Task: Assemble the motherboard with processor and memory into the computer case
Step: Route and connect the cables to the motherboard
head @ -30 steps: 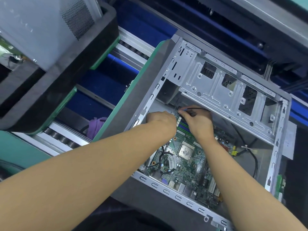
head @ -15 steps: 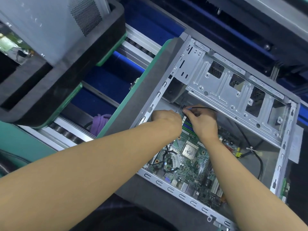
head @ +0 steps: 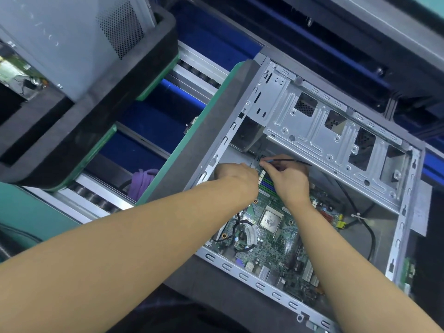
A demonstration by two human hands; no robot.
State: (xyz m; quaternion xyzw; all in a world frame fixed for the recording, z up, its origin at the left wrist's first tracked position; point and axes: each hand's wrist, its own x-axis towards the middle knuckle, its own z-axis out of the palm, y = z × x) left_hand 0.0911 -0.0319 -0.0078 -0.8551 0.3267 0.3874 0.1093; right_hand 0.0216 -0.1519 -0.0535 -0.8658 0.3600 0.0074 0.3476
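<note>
An open silver computer case [head: 322, 131] lies on its side. Inside it sits the green motherboard [head: 269, 246] with the square metal processor [head: 270, 221] in its socket. Green and blue memory slots [head: 268, 182] show between my hands at the board's far corner. My right hand [head: 288, 179] pinches the end of a thin black cable [head: 292, 160] over that corner. My left hand [head: 236, 175] rests beside it on the board's far left edge, fingers hidden under the hand.
A second case in a black foam tray [head: 79, 131] stands on the roller conveyor [head: 96, 200] at the left. A purple cloth [head: 141, 182] lies between the trays. Black cables [head: 370, 236] and a yellow connector [head: 340, 224] run along the case floor at the right.
The view has shifted slightly. Both hands stay at the motherboard's far corner, the right hand still pinching the thin black cable.
</note>
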